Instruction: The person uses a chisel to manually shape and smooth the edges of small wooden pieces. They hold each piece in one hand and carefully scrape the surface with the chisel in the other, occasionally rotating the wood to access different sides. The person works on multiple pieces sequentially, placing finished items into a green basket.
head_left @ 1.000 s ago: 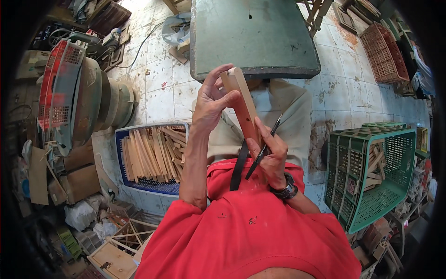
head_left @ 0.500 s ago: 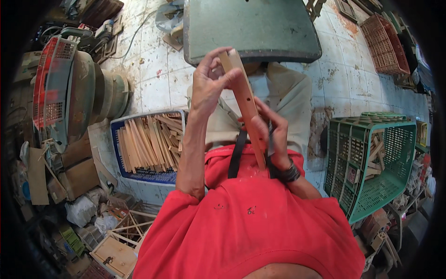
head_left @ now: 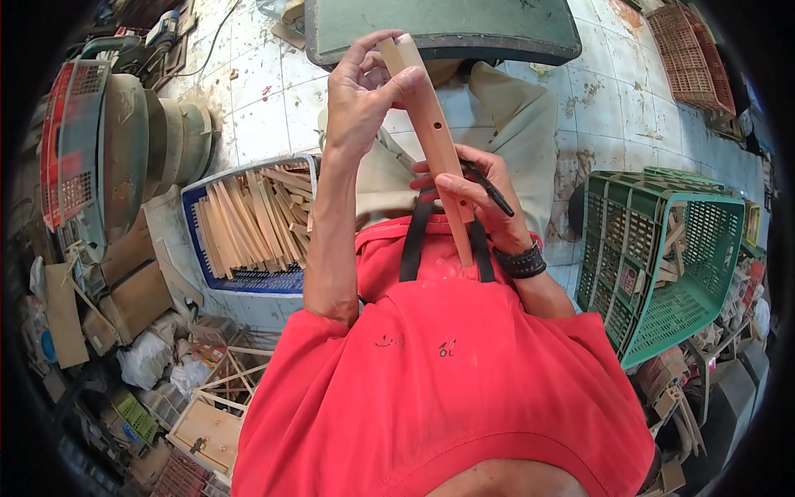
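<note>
My left hand point(head_left: 360, 95) grips the top end of a long pale wooden piece point(head_left: 426, 112) with two small dark holes along its face. It looks like two strips lying together, tilted from upper left down toward my red shirt. My right hand point(head_left: 489, 190) is closed round the lower part, thumb on the face, and also holds a black pen point(head_left: 489, 186) pointing down to the right. The wood's lower end lies against my red apron or shirt, between two black straps.
A green-topped table point(head_left: 439, 25) is ahead. A blue basket point(head_left: 248, 283) of wooden strips stands left, beside a green machine point(head_left: 166, 145) with a red basket point(head_left: 70, 141). A green crate point(head_left: 662, 315) with wood offcuts stands right, a reddish crate point(head_left: 679, 58) beyond. Clutter point(head_left: 149, 364) lines the lower left.
Both hands and the wood have moved upward in the picture, as have the surroundings. My right fingers have shifted on the wood, and the pen now angles down-right instead of down-left.
</note>
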The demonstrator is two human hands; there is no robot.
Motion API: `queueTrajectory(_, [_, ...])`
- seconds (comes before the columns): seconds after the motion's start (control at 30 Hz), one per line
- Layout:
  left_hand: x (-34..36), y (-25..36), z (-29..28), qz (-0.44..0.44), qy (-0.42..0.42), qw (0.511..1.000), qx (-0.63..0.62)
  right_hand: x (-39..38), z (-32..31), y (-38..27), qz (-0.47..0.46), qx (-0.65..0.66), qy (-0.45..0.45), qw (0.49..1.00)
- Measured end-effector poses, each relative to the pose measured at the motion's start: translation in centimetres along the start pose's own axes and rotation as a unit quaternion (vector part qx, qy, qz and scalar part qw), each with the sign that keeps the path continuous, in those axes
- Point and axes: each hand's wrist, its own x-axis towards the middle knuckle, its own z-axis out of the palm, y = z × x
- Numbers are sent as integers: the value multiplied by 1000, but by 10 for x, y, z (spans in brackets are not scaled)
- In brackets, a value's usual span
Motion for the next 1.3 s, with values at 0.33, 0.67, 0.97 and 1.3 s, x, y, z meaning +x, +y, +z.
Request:
queueTrajectory(0.33, [-1, 0, 2, 20, -11, 999, -26, 1, -5, 15, -30, 78, -16, 996])
queueTrajectory(0.67, [-14, 33, 10, 55, -56, 987, -137, -13, -1, -3, -5, 114, -70, 991])
queueTrajectory(0.97, [-4, 16, -7, 27, -123, 946, -298, -23, 20, -15, -4, 72, -12, 997])
queueTrajectory(1.3, [-2, 9, 1, 48, -186, 869, -456, -34, 42, -13, -39, 0, 60, 997])
